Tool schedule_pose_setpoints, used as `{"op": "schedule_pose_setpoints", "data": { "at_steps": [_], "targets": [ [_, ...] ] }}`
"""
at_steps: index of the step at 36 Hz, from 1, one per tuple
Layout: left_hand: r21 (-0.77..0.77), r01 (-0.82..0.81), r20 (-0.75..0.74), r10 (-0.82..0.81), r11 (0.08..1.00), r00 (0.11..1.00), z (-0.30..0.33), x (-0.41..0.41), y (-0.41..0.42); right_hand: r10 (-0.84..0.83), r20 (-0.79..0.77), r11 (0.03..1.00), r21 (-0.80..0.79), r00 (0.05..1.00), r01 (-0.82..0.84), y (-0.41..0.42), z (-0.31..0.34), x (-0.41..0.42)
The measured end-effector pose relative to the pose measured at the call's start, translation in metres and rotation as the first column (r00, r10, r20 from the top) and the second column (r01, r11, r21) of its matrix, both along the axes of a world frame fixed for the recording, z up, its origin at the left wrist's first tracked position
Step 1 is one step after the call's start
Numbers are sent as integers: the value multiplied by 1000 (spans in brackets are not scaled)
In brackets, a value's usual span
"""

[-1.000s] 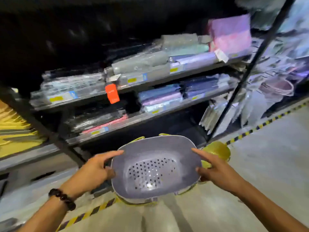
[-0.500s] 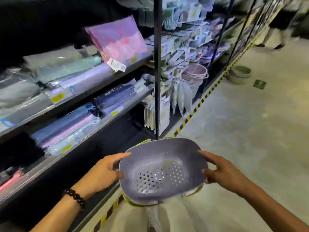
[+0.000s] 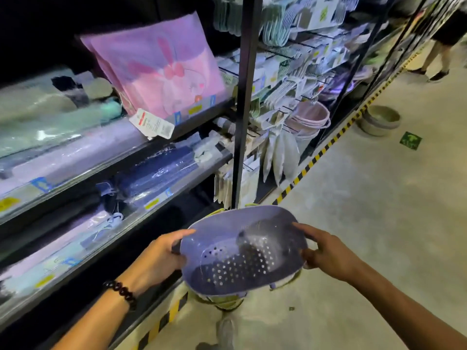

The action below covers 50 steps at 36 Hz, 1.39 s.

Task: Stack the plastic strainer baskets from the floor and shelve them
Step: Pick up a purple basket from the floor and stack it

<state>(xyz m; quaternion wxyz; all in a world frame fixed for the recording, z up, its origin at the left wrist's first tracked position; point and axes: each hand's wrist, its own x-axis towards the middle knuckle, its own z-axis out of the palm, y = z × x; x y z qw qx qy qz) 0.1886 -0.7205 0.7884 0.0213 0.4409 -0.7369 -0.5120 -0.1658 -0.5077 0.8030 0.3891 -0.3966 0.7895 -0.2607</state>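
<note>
Purple plastic strainer basket (image 3: 242,251) held at waist height over the floor (image 3: 366,210), nested on top of a yellow-green basket (image 3: 222,300) whose rim peeks out beneath and behind. Left hand (image 3: 161,258) clamped on the left rim, thumb over the edge and fingers (image 3: 177,252) wrapped below; right hand (image 3: 328,253) gripping the right rim the same way, fingers curled under. Stack tilted toward the wearer, perforated bottom showing, nothing inside. Judged step: carrying the nested stack along the aisle to its shelf slot. Best done by keeping both grips level and opposed so the inner basket cannot slide out of the outer, pressing rims together, and steering clear of the black shelf post (image 3: 243,102) just ahead. Further along, near the striped floor edge, another bowl-like stack (image 3: 380,120) sitting on the floor, apparently empty, possibly more of the same goods. Pink buckets (image 3: 312,117) nested on a low shelf beyond the post, contents not visible. Shelves (image 3: 141,208) on the left filled with wrapped textiles and a pink bunny-print package (image 3: 156,64). Exact destination slot impossible to tell.
</note>
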Motion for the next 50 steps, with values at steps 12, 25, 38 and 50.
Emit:
{"op": "schedule_pose_setpoints", "data": {
  "at_steps": [12, 25, 38, 50],
  "targets": [
    [-40, -235, 111, 238, 971, 965, 0, -32, -21, 293, 162, 956, -24, 942, -293, -115, -27, -78],
    [-18, -716, 30, 716, 698, 697, -53, -90, 94, 613, 272, 762, 42, 741, -646, -209, -97, -131],
    [-41, -881, 203, 868, 471, 454, -250, -102, 142, 828, 16, 547, 202, 561, -813, -202, -257, -101],
    [-62, -844, 290, 819, 532, 495, -448, -94, 120, 820, -81, 566, 270, 567, -779, -197, -437, -76]
  ]
}}
